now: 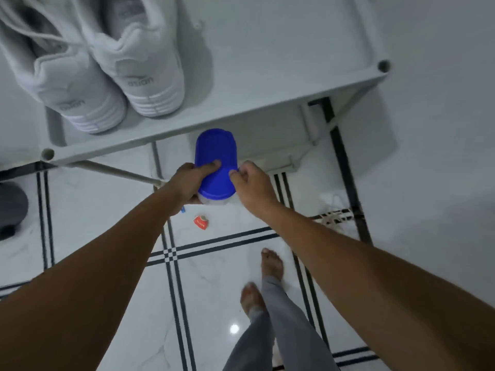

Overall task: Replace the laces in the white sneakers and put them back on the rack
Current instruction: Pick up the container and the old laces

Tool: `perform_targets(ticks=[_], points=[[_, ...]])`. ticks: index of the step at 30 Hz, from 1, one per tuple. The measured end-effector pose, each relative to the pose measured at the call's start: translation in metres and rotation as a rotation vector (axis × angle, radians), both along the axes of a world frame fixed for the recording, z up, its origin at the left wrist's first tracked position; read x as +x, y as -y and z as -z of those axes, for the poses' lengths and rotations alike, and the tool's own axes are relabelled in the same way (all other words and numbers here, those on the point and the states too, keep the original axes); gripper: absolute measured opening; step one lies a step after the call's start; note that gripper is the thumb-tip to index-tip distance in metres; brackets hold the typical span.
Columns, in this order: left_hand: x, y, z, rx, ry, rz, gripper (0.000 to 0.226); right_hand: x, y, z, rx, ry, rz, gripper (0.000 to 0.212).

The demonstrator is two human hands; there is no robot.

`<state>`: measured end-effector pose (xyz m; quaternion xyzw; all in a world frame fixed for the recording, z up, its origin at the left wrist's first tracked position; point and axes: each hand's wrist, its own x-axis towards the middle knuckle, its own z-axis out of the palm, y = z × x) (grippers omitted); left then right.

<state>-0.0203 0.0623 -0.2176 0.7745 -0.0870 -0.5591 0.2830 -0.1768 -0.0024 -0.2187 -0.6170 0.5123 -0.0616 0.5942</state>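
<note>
While gripping a blue-lidded container [216, 167] with left hand [187, 184], right hand [250, 183] pinching its lid edge; white sneakers [107, 70] parked on rack [241, 103] at eleven o'clock.

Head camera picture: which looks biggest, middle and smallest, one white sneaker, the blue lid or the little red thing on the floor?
1. Right white sneaker, partly cut off by the frame.
2. Blue lid, held by the left hand and right hand, nearer the camera, so it may look larger than it is.
3. Small red thing.
</note>
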Motion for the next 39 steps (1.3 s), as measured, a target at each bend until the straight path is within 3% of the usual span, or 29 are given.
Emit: perform_targets(ticks=[3,7,10,19,24,30,35,39], points=[[-0.033,0.006,-0.008,-0.04,0.024,0.198,0.053,-0.049,-0.015,-0.003,-0.013,-0.027,0.066,0.03],[-0.091,0.018,0.004,-0.019,0.038,0.347,0.081,-0.113,-0.017,0.015,-0.002,-0.065,0.167,0.031],[-0.134,0.027,0.035,-0.004,0.041,0.371,0.077,-0.156,-0.013,0.043,-0.037,-0.119,0.169,0.031],[-0.244,0.023,0.23,0.079,0.127,0.419,0.074,-0.284,0.009,0.241,-0.097,-0.334,0.009,0.036],[-0.276,0.015,0.339,0.053,0.247,0.435,0.079,-0.326,0.022,0.35,-0.223,-0.616,-0.268,0.078],[-0.298,0.031,0.432,-0.039,0.349,0.383,0.078,-0.338,0.058,0.448,-0.174,-0.734,-0.22,0.106],[-0.305,0.045,0.473,-0.128,0.392,0.388,0.075,-0.337,0.08,0.498,-0.085,-0.798,-0.238,0.145],[-0.301,0.046,0.488,-0.162,0.403,0.339,0.073,-0.332,0.078,0.52,-0.063,-0.781,-0.121,0.149]])
